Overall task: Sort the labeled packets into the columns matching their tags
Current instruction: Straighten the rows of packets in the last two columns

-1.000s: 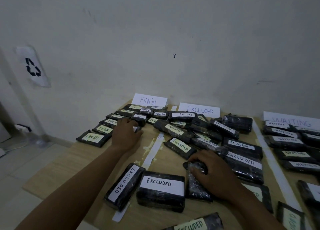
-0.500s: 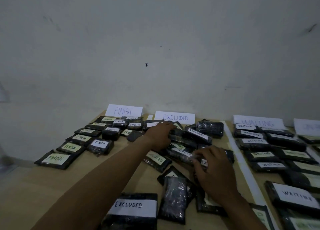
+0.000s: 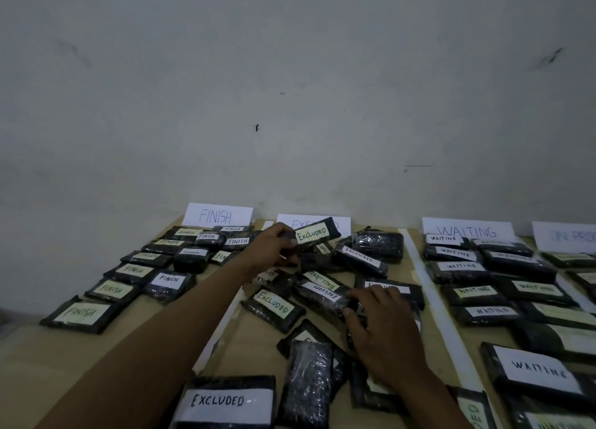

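Black wrapped packets with handwritten tags lie in columns on a wooden board. My left hand (image 3: 275, 248) holds up a small packet tagged EXCLUDED (image 3: 314, 235) in front of the EXCLUDED header card (image 3: 345, 223) at the back of the middle column. My right hand (image 3: 382, 335) rests fingers-down on the heap of EXCLUDED packets, its fingertips on the end of a packet with a white EXCLUDED tag (image 3: 322, 294). The FINISH header card (image 3: 219, 215) stands at the back left, the WAITING header card (image 3: 467, 230) at the back right.
FINISH packets (image 3: 80, 312) fill the left column, WAITING packets (image 3: 538, 370) the right. White tape strips (image 3: 435, 306) divide the columns. A fourth card (image 3: 567, 235) shows at the far right. A large EXCLUDED packet (image 3: 225, 403) lies near me. A pale wall rises behind.
My left hand has lifted an EXCLUDED packet off the pile toward the header card. My right hand stays on the pile. The view has shifted slightly.
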`<state>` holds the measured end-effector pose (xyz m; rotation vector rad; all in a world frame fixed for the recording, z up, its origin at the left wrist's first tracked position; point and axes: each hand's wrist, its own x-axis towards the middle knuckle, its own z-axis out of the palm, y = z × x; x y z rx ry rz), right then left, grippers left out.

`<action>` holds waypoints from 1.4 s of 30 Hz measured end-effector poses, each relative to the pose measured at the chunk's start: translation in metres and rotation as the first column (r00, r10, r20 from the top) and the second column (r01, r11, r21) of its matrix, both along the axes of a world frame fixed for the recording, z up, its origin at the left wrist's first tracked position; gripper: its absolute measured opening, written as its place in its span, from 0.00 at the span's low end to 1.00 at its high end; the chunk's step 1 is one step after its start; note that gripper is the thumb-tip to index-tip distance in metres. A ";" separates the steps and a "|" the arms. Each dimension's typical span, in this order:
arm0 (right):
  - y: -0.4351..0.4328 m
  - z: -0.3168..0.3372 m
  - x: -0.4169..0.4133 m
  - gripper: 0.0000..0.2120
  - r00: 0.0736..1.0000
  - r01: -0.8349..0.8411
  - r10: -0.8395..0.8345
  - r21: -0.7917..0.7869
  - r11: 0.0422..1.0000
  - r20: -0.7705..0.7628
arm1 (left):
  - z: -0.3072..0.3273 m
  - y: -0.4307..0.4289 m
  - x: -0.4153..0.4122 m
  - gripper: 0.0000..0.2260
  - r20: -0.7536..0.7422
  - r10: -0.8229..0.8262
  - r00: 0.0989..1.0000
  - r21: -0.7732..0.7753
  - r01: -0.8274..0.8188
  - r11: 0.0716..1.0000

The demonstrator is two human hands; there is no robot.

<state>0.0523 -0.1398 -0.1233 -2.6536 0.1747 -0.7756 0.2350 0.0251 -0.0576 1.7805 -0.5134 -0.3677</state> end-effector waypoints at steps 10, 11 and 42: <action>0.002 0.001 -0.002 0.21 1.000 -0.002 0.002 0.015 1.000 0.003 | 0.004 0.014 -0.016 0.11 0.014 -0.056 0.998 0.073 0.055 0.996; 0.002 0.001 -0.002 0.21 1.000 0.000 0.000 0.015 1.000 0.006 | 0.004 0.013 -0.019 0.12 0.043 -0.068 0.997 0.119 0.063 0.991; -0.001 -0.003 0.000 0.18 1.000 -0.016 0.017 0.029 0.999 -0.015 | -0.034 -0.038 0.007 0.13 0.451 -0.147 0.881 0.469 -0.094 0.878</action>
